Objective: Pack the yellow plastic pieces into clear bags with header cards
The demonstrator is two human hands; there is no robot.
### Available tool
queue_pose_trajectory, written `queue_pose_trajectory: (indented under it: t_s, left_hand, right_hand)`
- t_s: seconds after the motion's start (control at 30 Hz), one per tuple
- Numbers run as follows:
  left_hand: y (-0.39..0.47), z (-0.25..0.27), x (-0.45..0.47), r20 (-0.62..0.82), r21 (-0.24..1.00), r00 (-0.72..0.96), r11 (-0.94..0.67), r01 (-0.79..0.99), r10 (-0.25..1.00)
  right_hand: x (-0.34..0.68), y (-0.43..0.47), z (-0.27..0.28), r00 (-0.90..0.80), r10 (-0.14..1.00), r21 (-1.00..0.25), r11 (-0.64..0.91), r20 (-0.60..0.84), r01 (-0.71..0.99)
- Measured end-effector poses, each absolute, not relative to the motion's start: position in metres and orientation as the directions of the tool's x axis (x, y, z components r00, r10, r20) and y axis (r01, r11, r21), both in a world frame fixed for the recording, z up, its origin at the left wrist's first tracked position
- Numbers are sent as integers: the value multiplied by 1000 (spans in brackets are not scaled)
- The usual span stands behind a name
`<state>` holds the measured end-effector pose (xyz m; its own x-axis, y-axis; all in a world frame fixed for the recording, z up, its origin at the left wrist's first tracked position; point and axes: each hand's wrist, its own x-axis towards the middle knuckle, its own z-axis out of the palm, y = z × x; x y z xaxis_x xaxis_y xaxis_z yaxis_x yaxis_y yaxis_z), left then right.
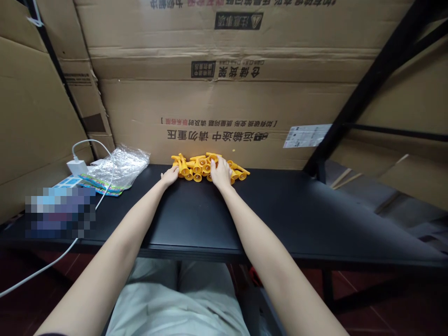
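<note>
A pile of small yellow toy horns [197,177], each with a flared bell and a thin stem, lies at the back of the black table, close to the cardboard. At the pile's left end, my left hand [170,176] touches the outermost horns, its thumb apart from the fingers. Over the right part of the pile rests my right hand [221,173], fingers spread on the horns and hiding some of them. Neither hand visibly grips a single horn. Several bells face toward me.
Cardboard [224,100] with printed text walls the back of the black table [280,214]. Clear plastic wrapping [122,163], a colourful packet [105,186] and a white charger [77,166] lie at left. A white cable [52,273] runs off the front edge. Black metal posts [364,88] stand at the sides.
</note>
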<state>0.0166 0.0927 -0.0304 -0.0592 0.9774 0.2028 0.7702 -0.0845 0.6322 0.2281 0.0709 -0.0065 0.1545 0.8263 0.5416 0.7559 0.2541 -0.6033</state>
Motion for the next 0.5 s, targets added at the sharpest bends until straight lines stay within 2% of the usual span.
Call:
queue_pose_trajectory:
  t_s: [0.07, 0.33, 0.5]
  left_hand:
    - [89, -28, 26, 153, 642, -38, -70, 763, 987]
    - [86, -29, 62, 125, 631, -34, -53, 774, 992]
    - [92, -31, 65, 207, 650, 15, -149, 745, 978]
  right_hand:
    - [230, 71, -6, 204, 822, -627, 221, 532, 747]
    - [242, 78, -10, 364, 755, -693, 161, 545, 703]
    - [246, 82, -13, 442, 724, -720, 107, 529, 686]
